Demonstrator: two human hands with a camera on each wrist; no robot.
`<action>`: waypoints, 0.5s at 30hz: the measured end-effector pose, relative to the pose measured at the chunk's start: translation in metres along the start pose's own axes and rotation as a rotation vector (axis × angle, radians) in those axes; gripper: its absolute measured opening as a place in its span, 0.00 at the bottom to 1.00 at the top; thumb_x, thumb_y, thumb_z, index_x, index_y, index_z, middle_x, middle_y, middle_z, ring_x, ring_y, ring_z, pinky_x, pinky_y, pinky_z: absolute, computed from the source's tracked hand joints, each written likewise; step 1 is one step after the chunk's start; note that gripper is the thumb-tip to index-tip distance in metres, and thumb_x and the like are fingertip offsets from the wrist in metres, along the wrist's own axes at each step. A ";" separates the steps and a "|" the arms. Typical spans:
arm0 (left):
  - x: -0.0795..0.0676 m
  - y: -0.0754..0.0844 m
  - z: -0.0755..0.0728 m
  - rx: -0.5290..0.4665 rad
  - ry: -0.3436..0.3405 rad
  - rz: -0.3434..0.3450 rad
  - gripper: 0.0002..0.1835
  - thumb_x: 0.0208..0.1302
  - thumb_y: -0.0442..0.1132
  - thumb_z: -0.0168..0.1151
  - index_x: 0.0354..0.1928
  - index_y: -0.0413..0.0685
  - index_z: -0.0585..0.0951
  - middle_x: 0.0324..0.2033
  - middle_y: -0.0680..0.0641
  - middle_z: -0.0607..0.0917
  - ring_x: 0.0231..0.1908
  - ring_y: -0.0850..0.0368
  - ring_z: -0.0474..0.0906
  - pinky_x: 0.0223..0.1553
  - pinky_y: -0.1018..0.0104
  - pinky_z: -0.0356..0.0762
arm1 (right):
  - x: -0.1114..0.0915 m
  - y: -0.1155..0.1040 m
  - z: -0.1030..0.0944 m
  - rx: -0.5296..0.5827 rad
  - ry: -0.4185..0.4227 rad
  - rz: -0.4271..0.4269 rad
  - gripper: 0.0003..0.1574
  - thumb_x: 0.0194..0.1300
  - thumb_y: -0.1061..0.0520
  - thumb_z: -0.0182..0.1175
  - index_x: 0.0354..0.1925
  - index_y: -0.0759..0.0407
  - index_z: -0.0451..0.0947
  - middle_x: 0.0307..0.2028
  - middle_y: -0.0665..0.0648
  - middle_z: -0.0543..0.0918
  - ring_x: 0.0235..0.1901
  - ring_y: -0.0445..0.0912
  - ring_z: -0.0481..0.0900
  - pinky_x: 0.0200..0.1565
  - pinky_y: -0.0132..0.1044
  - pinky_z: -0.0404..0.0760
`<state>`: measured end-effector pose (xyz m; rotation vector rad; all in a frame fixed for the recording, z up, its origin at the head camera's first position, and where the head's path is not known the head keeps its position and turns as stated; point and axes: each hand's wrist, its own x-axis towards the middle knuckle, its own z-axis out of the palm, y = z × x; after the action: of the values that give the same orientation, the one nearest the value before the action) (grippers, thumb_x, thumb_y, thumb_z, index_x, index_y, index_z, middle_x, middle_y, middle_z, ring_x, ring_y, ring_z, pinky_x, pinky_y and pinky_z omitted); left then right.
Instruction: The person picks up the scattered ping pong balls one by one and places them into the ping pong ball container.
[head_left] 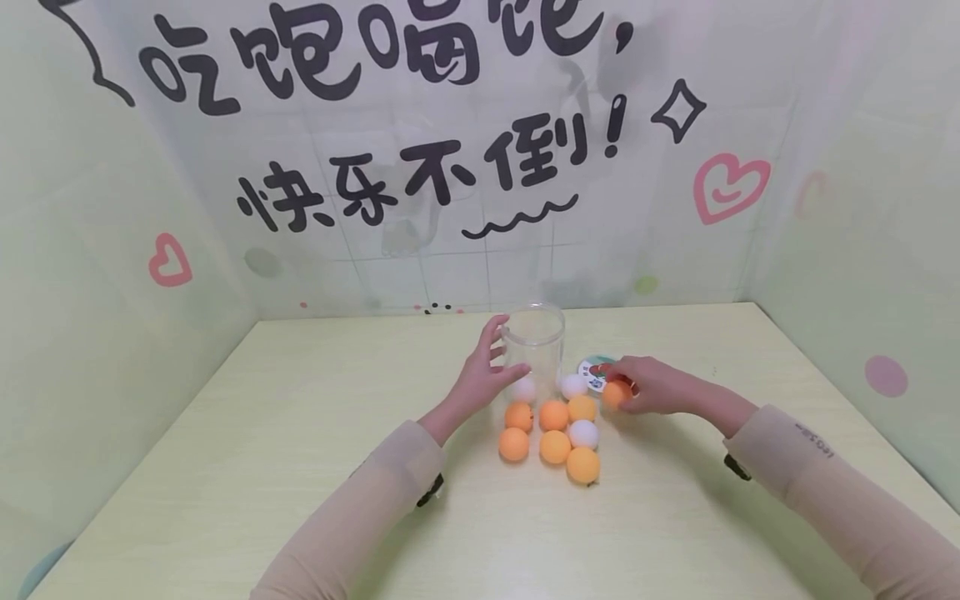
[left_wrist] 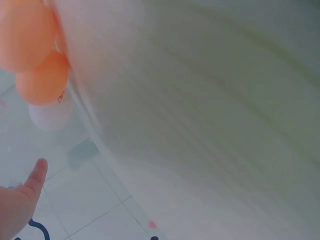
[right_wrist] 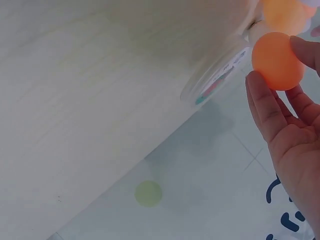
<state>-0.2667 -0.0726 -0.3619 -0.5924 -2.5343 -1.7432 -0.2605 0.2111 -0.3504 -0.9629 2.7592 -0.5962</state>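
My left hand (head_left: 487, 371) grips a clear plastic jar (head_left: 546, 354) from its left side, thumb across the front and fingers round the back. The jar stands upright with its mouth uncovered. Between thumb and fingertips, my right hand (head_left: 660, 385) pinches an orange ping-pong ball (right_wrist: 278, 61), right of the jar. Several orange and white ping-pong balls (head_left: 555, 447) lie grouped in front of the jar. A white ball (head_left: 522, 389) overlaps the jar's base in the head view. In the left wrist view only part of the left hand (left_wrist: 22, 202) shows.
Behind the right hand a round lid (head_left: 592, 373) with a printed label lies on the pale wooden table (head_left: 300, 467). A whitish sheet with black lettering (head_left: 360, 187) hangs along the table's back edge, with pale walls (head_left: 862, 250) at both sides.
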 end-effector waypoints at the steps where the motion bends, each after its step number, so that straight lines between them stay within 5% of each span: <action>1: 0.000 0.000 0.000 0.002 0.000 0.002 0.41 0.57 0.40 0.64 0.68 0.61 0.51 0.66 0.39 0.59 0.61 0.39 0.63 0.55 0.51 0.70 | 0.000 0.000 -0.002 -0.007 0.004 -0.001 0.17 0.52 0.62 0.62 0.42 0.64 0.74 0.30 0.50 0.72 0.31 0.44 0.68 0.33 0.33 0.72; 15: 0.000 0.000 -0.001 -0.001 0.003 0.012 0.41 0.57 0.40 0.64 0.67 0.61 0.52 0.66 0.38 0.59 0.61 0.38 0.63 0.55 0.50 0.70 | 0.000 -0.015 -0.031 -0.057 0.022 -0.008 0.16 0.51 0.63 0.62 0.41 0.65 0.75 0.32 0.52 0.75 0.32 0.44 0.70 0.36 0.35 0.75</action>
<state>-0.2667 -0.0730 -0.3616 -0.6028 -2.5228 -1.7408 -0.2610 0.2101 -0.3164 -0.9857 2.8075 -0.5358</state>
